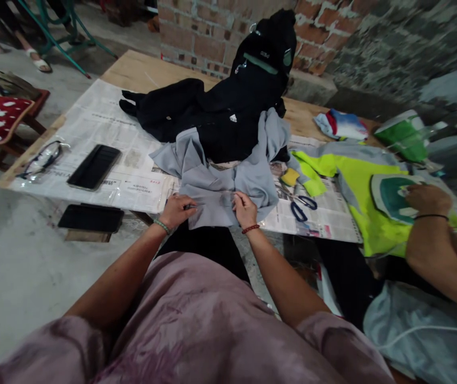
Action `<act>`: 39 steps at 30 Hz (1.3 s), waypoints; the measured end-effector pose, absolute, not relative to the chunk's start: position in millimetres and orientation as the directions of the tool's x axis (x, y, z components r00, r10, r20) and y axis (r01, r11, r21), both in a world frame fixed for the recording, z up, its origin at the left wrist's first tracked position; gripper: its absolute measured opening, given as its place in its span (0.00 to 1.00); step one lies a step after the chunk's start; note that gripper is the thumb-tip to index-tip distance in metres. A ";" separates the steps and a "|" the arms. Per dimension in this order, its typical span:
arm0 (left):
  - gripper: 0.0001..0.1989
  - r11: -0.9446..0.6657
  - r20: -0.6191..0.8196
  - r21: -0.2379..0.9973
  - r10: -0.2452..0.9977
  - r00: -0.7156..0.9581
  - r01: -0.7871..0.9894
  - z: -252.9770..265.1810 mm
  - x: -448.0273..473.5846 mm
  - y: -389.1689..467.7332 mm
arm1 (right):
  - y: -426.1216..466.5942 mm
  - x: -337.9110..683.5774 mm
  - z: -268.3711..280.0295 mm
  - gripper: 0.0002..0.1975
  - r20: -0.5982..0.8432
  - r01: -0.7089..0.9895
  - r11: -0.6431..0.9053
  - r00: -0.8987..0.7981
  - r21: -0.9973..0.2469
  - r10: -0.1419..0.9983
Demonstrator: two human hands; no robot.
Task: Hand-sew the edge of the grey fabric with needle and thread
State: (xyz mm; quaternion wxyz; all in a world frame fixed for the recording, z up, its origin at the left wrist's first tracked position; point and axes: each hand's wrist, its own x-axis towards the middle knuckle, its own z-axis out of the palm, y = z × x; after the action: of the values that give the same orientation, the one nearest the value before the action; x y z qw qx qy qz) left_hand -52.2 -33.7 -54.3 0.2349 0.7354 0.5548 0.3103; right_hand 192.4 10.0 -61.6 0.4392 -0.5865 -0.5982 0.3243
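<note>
A grey cloth garment lies crumpled at the table's front edge, partly over a black jacket with a small white logo. My left hand is closed on the garment's near left part; a small dark thing shows at its fingertips, too blurred to name. My right hand pinches the same garment farther right, thumb and fingers together. Between my hands the cloth is spread fairly flat, its near edge hanging at the table's edge. Scissors with dark blue handles lie to the right, beside a yellow block.
On the right a co-worker's hand holds a teal iron on a neon yellow and grey garment. A phone and glasses lie left on newspaper under clear plastic. Below the edge is another dark flat device.
</note>
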 end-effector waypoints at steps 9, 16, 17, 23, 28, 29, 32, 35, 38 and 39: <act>0.06 -0.326 0.269 0.723 0.945 0.186 0.608 -53.6 -52.8 -35.1 | -33.3 155.5 -28.1 0.16 0.024 0.394 0.114 -0.225 -0.912 0.974; 0.05 -0.346 0.302 0.722 0.937 0.176 0.599 -56.0 -52.1 -36.7 | -53.0 133.9 -44.9 0.13 0.011 0.656 0.273 -0.374 -0.704 0.927; 0.05 -0.342 0.301 0.723 0.938 0.173 0.600 -56.1 -52.0 -36.9 | -52.7 133.4 -45.2 0.13 0.005 0.684 0.288 -0.384 -0.670 0.923; 0.06 -0.348 0.306 0.710 0.936 0.176 0.613 -57.3 -52.1 -37.7 | -55.8 130.7 -38.7 0.14 -0.062 0.778 0.341 -0.436 -0.528 0.898; 0.07 -0.387 0.336 0.697 0.920 0.202 0.603 -57.9 -52.4 -38.0 | -57.0 129.3 -37.3 0.14 -0.088 0.808 0.344 -0.434 -0.479 0.897; 0.07 -0.389 0.340 0.694 0.919 0.200 0.606 -57.9 -52.3 -38.1 | -56.8 129.1 -37.3 0.14 -0.092 0.814 0.339 -0.427 -0.472 0.899; 0.06 -0.383 0.336 0.697 0.921 0.197 0.606 -57.7 -51.9 -38.3 | -56.6 128.6 -37.2 0.14 -0.097 0.826 0.326 -0.411 -0.459 0.906; 0.06 -0.377 0.326 0.704 0.924 0.198 0.602 -58.2 -52.0 -38.3 | -56.8 127.9 -36.0 0.14 -0.103 0.834 0.323 -0.407 -0.447 0.908; 0.06 -0.382 0.335 0.701 0.922 0.194 0.602 -59.3 -52.2 -38.3 | -57.0 126.9 -33.9 0.15 -0.122 0.847 0.318 -0.402 -0.425 0.907; 0.06 -0.385 0.338 0.700 0.920 0.196 0.602 -59.7 -52.3 -38.3 | -56.9 126.5 -33.2 0.15 -0.128 0.853 0.316 -0.399 -0.415 0.908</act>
State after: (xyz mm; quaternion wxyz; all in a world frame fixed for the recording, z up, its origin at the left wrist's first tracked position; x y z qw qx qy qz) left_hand -52.3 -38.3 -59.7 0.2130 0.7434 0.5119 0.3741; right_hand 126.5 -56.9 -33.2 0.0646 -0.5443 -0.8087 0.2133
